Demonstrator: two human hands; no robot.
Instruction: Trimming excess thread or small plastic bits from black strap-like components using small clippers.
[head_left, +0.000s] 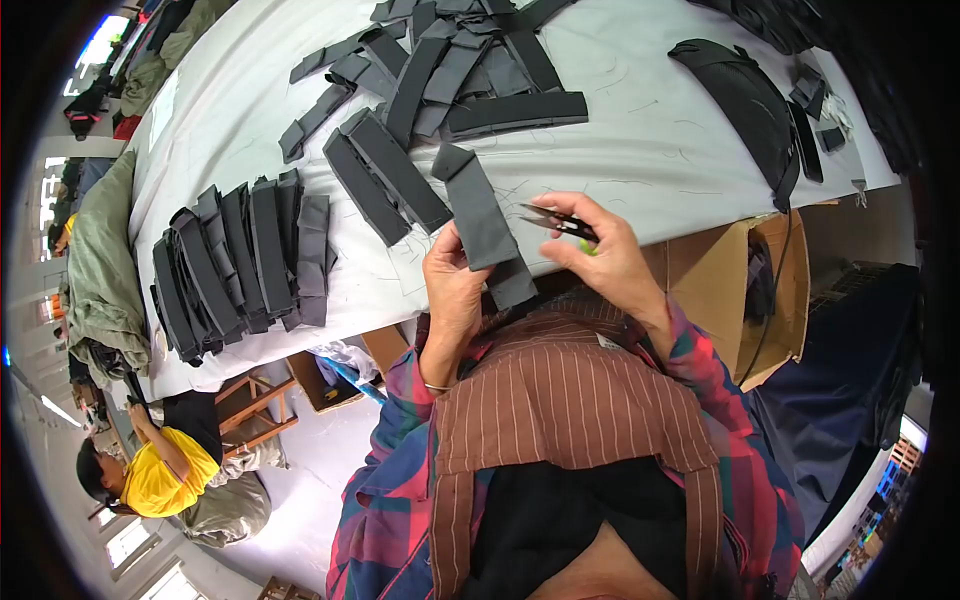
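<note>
My left hand (pixel 453 292) is closed on a dark grey fabric strip (pixel 482 218) with a folded end, held up over the near edge of the white-covered table (pixel 610 165). In my right hand (pixel 608 258) is a pair of black thread snips (pixel 562 222), with the fingers around it and the blades pointing left toward the strip. The blade tips are apart from the fabric. Just beyond my left hand lie two long, dark padded strips (pixel 385 175) side by side. Loose thread ends are scattered on the cloth around them.
A loose heap of similar strips (pixel 490 60) lies at the far middle, and a neat row of stacked strips (pixel 250 255) at the left. A curved black fabric piece (pixel 740 110) rests at the far right. Below the table's right edge stands a cardboard box (pixel 705 290). A person in yellow (pixel 175 475) is at lower left.
</note>
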